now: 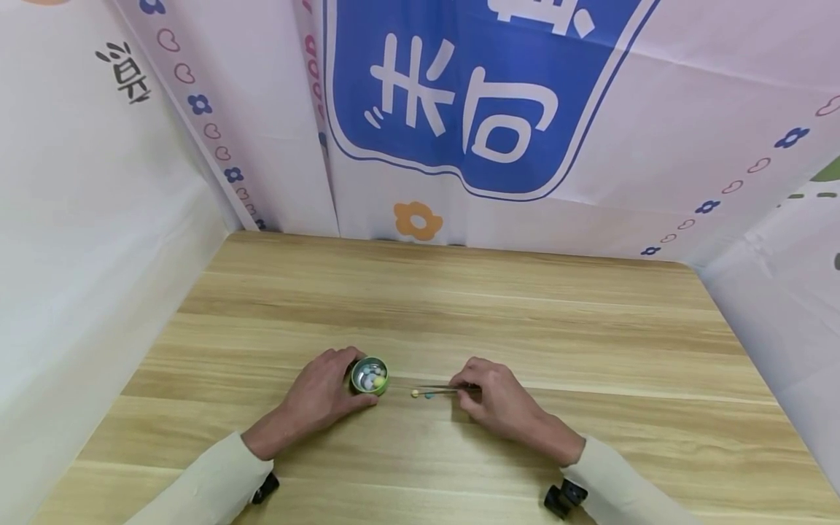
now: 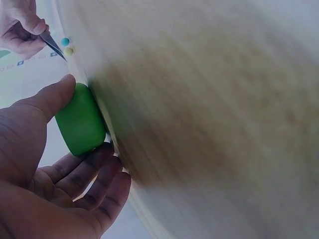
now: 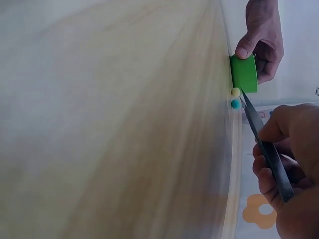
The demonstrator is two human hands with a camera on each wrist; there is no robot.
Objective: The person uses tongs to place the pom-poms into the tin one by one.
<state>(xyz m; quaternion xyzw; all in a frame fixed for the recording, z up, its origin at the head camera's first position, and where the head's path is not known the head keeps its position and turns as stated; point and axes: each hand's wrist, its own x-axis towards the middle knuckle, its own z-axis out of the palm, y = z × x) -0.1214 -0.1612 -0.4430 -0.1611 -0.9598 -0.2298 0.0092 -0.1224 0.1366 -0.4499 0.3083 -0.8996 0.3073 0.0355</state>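
Note:
My left hand (image 1: 318,394) holds a small round green tin (image 2: 82,119) between thumb and fingers. The tin stands upright on the table, and several pale balls and a yellow one show inside it from above. My right hand (image 1: 502,401) pinches a pair of dark metal tweezers (image 3: 274,164), their tips pointing left toward the tin. Close to the tips, a small yellow ball (image 1: 415,394) and a teal ball (image 1: 429,396) lie on the wood. Whether the tips touch either ball I cannot tell.
The wood-grain table (image 1: 459,299) extends around both hands. White printed cloth (image 1: 275,146) stands at its back and sides, with a blue panel (image 1: 446,14) in the middle. A black strap device (image 1: 566,499) sits at the right wrist.

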